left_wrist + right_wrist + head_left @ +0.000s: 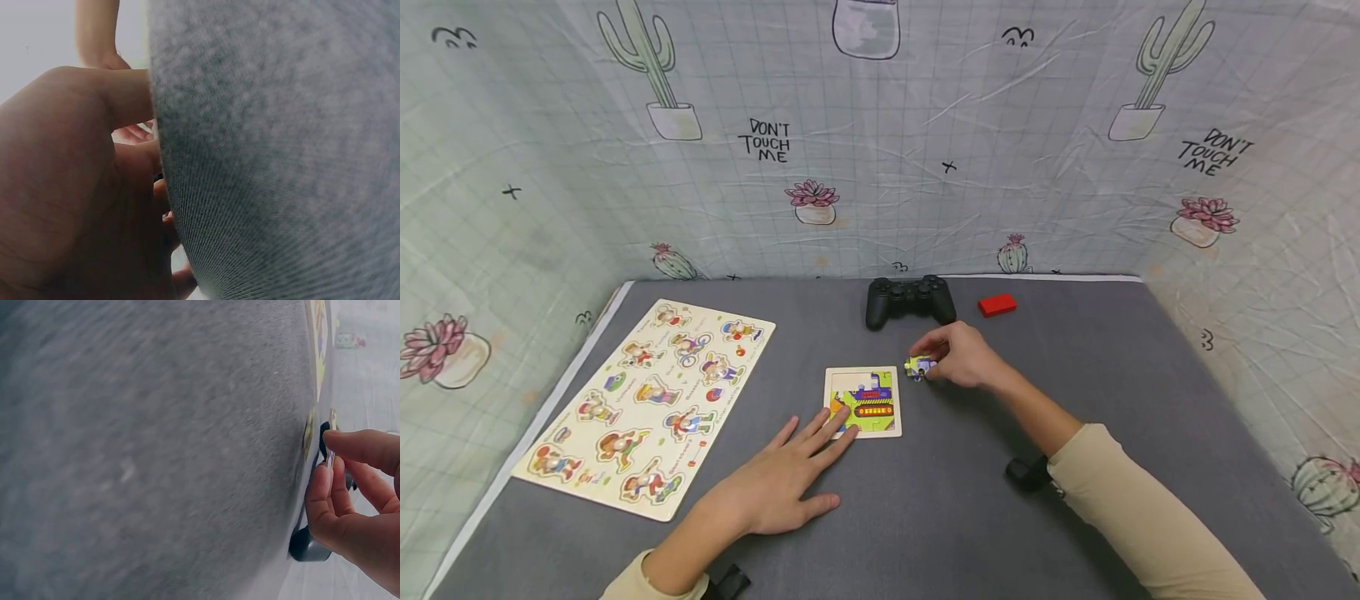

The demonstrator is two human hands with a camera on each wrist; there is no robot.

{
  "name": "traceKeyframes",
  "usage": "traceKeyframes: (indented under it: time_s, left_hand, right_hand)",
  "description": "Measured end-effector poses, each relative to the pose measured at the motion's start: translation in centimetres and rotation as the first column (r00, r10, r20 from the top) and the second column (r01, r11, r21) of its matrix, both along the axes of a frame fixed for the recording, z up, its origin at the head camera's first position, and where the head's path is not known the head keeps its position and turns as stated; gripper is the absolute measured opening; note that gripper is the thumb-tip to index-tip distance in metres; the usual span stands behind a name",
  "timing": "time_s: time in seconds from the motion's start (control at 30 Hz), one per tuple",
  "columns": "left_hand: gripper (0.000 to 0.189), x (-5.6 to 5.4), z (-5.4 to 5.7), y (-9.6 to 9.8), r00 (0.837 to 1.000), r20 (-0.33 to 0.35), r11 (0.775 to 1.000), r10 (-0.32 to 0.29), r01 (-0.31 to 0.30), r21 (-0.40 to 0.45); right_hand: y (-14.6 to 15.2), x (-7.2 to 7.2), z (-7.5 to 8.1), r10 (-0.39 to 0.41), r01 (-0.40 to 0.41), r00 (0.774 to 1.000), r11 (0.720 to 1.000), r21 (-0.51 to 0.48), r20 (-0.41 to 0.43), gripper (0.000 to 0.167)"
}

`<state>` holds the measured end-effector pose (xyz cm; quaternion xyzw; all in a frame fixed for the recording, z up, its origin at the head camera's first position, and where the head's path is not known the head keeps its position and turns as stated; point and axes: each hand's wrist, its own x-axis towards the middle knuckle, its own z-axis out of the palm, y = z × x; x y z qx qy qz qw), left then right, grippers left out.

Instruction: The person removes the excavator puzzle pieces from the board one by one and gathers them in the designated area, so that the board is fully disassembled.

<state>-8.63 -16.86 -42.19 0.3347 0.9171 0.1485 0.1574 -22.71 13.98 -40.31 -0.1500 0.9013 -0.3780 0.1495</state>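
My right hand (pixel 962 357) pinches a small purple and yellow-green jigsaw piece (pixel 917 367) between thumb and fingers, just right of the puzzle tray. In the right wrist view that piece (pixel 332 444) shows edge-on in the fingertips. The square wooden puzzle tray (pixel 898 402) carries a picture of a purple vehicle with an orange-red track on green; bare wood shows at its upper left. Spread out flat, my left hand (pixel 782 483) rests on the table with its fingertips over the tray's lower left corner. The left wrist view shows mostly grey cloth and the palm (pixel 56 181).
Behind the tray lies a black game controller (pixel 910 302), with a red block (pixel 997 305) to its right. A large wooden board with cartoon figures (pixel 658 433) lies at the left. Patterned cloth walls (pixel 880 225) enclose the grey table (pixel 940 517) at back and sides.
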Motion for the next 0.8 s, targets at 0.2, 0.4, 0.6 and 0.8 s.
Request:
traceKeyframes:
  time_s: [0.2,0.4,0.6,0.8]
  left_hand:
    - [0.081,0.1,0.1,0.1,1.000,-0.006,1.000,0.004,-0.004,0.001]
    - [0.081,0.1,0.2,0.1,1.000,-0.008,1.000,0.004,-0.004,0.003]
    - [0.082,0.1,0.2,0.1,1.000,0.002,1.000,0.008,-0.008,-0.004]
    - [0.082,0.1,0.1,0.1,1.000,-0.001,1.000,0.005,-0.005,-0.006]
  right_hand:
    - [1.1,0.1,-0.1,-0.015,0.015,1.000,1.000,0.013,0.008,0.036]
    - [2.3,0.3,-0.2,-0.039,0.039,0.999,0.999,0.016,0.006,0.035]
    - [3.1,0.4,-0.3,-0.056,0.055,0.998,0.998,0.036,0.017,0.034]
    - [3.3,0.1,-0.5,-0.069,0.068,0.997,0.996,0.054,0.024,0.033]
